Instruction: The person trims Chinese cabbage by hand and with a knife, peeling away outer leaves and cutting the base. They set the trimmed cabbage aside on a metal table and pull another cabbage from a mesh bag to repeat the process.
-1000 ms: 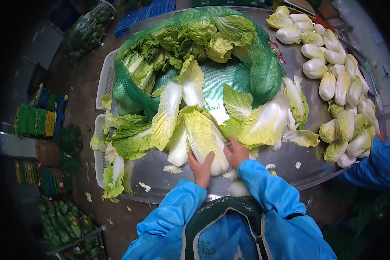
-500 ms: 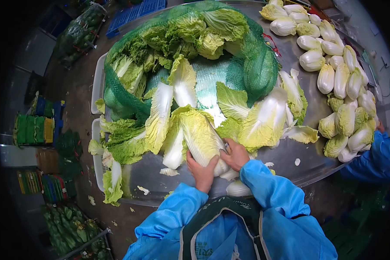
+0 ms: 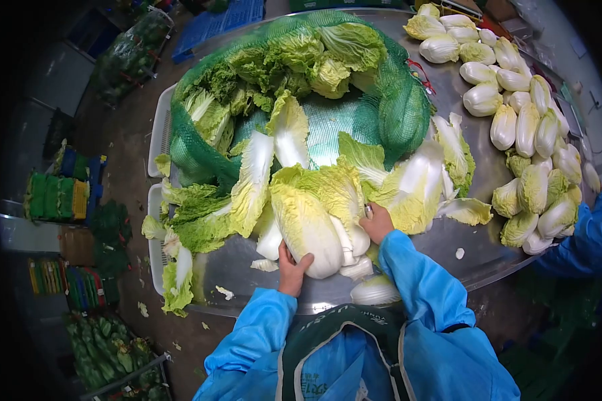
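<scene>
My left hand (image 3: pixel 292 271) grips the lower left side of a pale yellow and white Chinese cabbage (image 3: pixel 305 230), thumb across its base. The cabbage lies slanted on the steel table (image 3: pixel 227 277). Closed around a small metal tool (image 3: pixel 368 211), my right hand (image 3: pixel 379 224) is to the right of the cabbage; most of the tool is hidden. Between the hands, a loose yellow-green leaf (image 3: pixel 341 194) rests against the cabbage. Cut white stem pieces (image 3: pixel 357 269) lie beneath. A large outer leaf (image 3: pixel 418 180) lies beyond my right hand.
A green mesh sack (image 3: pixel 401 110) holding leafy cabbages (image 3: pixel 327 73) stands open at the back. Trimmed cabbages (image 3: pixel 505 127) are piled along the right, near another person's blue sleeve (image 3: pixel 585 240). White baskets (image 3: pixel 155 227) line the left edge.
The cabbage has shifted slightly left and toward me, with my left hand on it. My right hand has moved off it, up and right; leaves now lie spread beside it.
</scene>
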`<state>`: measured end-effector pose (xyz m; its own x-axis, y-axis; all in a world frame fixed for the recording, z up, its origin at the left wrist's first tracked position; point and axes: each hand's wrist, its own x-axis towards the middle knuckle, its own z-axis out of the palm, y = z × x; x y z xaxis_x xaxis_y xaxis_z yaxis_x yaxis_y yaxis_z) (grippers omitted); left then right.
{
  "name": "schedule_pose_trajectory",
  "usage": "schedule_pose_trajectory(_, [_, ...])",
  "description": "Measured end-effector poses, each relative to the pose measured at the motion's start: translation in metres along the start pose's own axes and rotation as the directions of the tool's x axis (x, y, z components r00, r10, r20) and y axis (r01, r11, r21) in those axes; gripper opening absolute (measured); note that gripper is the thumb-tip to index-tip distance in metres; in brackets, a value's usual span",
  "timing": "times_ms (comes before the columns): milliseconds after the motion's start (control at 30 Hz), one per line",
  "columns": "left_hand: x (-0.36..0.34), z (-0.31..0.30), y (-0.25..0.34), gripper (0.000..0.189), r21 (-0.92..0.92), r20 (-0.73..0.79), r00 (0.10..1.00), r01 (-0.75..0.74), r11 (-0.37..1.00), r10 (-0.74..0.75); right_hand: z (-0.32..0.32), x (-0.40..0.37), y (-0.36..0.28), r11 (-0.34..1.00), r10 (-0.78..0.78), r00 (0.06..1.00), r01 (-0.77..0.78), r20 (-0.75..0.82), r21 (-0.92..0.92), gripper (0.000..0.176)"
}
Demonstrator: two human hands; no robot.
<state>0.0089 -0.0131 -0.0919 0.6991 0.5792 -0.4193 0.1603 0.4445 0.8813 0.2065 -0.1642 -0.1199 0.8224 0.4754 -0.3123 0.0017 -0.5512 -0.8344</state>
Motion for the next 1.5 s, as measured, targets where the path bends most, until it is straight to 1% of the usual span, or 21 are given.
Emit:
schedule_pose_trajectory(67, [-0.004,-0.007,0.003,0.089,0.090,-0.051,0.997,-0.061,0.994,0.066,-0.009,-0.004,-0.014,0.998,0.022,0.999,-0.024,0.034,0.052,0.035])
schedule_pose_trajectory(133, [-0.023,0.003,0.032,0.091,0.239,-0.215,0.976,0.015,0.971,0.038,-0.009,-0.024,-0.039,0.955,-0.008,0.990,-0.034,0.139,0.296,0.039])
schedule_pose_trajectory(200, [-0.019,0.020,0.039,0.099,0.199,-0.226,0.973,0.011,0.980,0.035,0.006,-0.033,-0.040,0.935,-0.059,0.978,-0.017,0.201,0.354,0.043])
schedule_pose_trajectory(267, [-0.009,0.028,0.026,0.109,0.673,-0.195,0.941,-0.076,0.736,0.276,0.010,-0.048,-0.057,0.943,-0.072,0.971,-0.009,0.229,0.334,0.045])
schedule_pose_trajectory(300, [-0.006,0.031,0.026,0.114,0.604,-0.243,0.950,-0.008,0.797,0.194,-0.003,-0.050,-0.069,0.974,0.057,0.985,-0.091,0.162,0.209,0.043])
schedule_pose_trajectory(333, [-0.004,0.024,0.022,0.114,0.603,-0.245,0.948,-0.013,0.797,0.201,-0.011,-0.044,-0.052,0.974,0.049,0.985,-0.083,0.163,0.210,0.043])
schedule_pose_trajectory(400, [-0.001,0.006,0.010,0.110,0.437,-0.159,0.973,-0.081,0.896,0.166,-0.026,-0.028,-0.009,0.997,-0.037,0.979,0.023,-0.202,-0.075,0.038])
schedule_pose_trajectory(433, [-0.006,-0.002,0.013,0.110,0.433,-0.165,0.972,-0.079,0.898,0.165,-0.031,-0.032,-0.018,0.997,-0.039,0.980,0.024,-0.197,-0.079,0.038])
schedule_pose_trajectory(500, [-0.018,-0.019,0.026,0.104,0.233,-0.108,0.989,-0.072,0.970,0.099,-0.046,-0.046,-0.040,0.946,-0.325,0.885,0.301,-0.332,-0.124,0.033])
schedule_pose_trajectory(533, [-0.021,-0.023,0.031,0.104,0.236,-0.112,0.989,-0.072,0.969,0.101,-0.044,-0.052,-0.054,0.946,-0.325,0.886,0.302,-0.330,-0.119,0.033])
schedule_pose_trajectory(567, [-0.025,-0.028,0.035,0.101,0.175,-0.129,0.990,-0.028,0.984,0.052,-0.035,-0.059,-0.071,0.989,-0.088,0.993,0.098,-0.084,0.114,0.033])
schedule_pose_trajectory(600, [-0.031,-0.031,0.040,0.099,0.111,-0.145,0.989,0.016,0.994,0.001,-0.023,-0.066,-0.082,0.947,0.108,0.970,-0.167,0.217,0.273,0.034])
schedule_pose_trajectory(733, [-0.017,-0.011,0.041,0.097,0.104,-0.164,0.986,0.015,0.995,0.002,0.044,-0.067,-0.068,0.807,0.174,0.844,-0.417,0.508,0.418,0.043])
schedule_pose_trajectory(800, [-0.010,-0.002,0.039,0.096,0.129,-0.172,0.985,0.002,0.992,0.021,0.059,-0.069,-0.069,0.842,0.153,0.834,-0.391,0.530,0.372,0.049])
schedule_pose_trajectory(900, [-0.002,0.002,0.032,0.094,0.057,-0.198,0.980,0.025,0.998,-0.014,0.065,-0.067,-0.069,0.868,0.132,0.861,-0.340,0.492,0.362,0.054])
schedule_pose_trajectory(1000, [-0.002,0.019,0.028,0.093,-0.100,-0.237,0.970,0.023,0.995,-0.046,0.066,-0.065,-0.062,0.923,-0.207,0.965,0.137,0.162,0.360,0.060])
schedule_pose_trajectory(1200, [0.010,0.031,0.000,0.101,0.084,-0.374,0.927,-0.007,0.996,0.038,0.063,-0.063,-0.047,0.991,-0.123,0.991,0.119,0.061,0.055,0.052])
schedule_pose_trajectory(1267, [0.010,0.033,-0.009,0.091,0.351,-0.376,0.902,-0.073,0.933,0.212,0.064,-0.064,-0.047,0.997,-0.074,0.997,0.073,0.037,0.032,0.041])
schedule_pose_trajectory(1333, [0.012,0.031,-0.017,0.092,0.379,-0.383,0.899,-0.059,0.923,0.214,0.070,-0.060,-0.039,0.982,-0.174,0.974,0.183,-0.147,0.043,0.032])
schedule_pose_trajectory(1400, [0.013,0.030,-0.019,0.093,0.401,-0.392,0.891,-0.059,0.914,0.229,0.072,-0.054,-0.033,0.990,-0.125,0.979,0.134,-0.160,0.045,0.029])
schedule_pose_trajectory(1500, [0.012,0.029,-0.007,0.103,0.216,-0.371,0.911,-0.102,0.971,0.179,0.074,-0.038,-0.028,0.996,-0.083,0.979,0.088,-0.189,0.022,0.025])
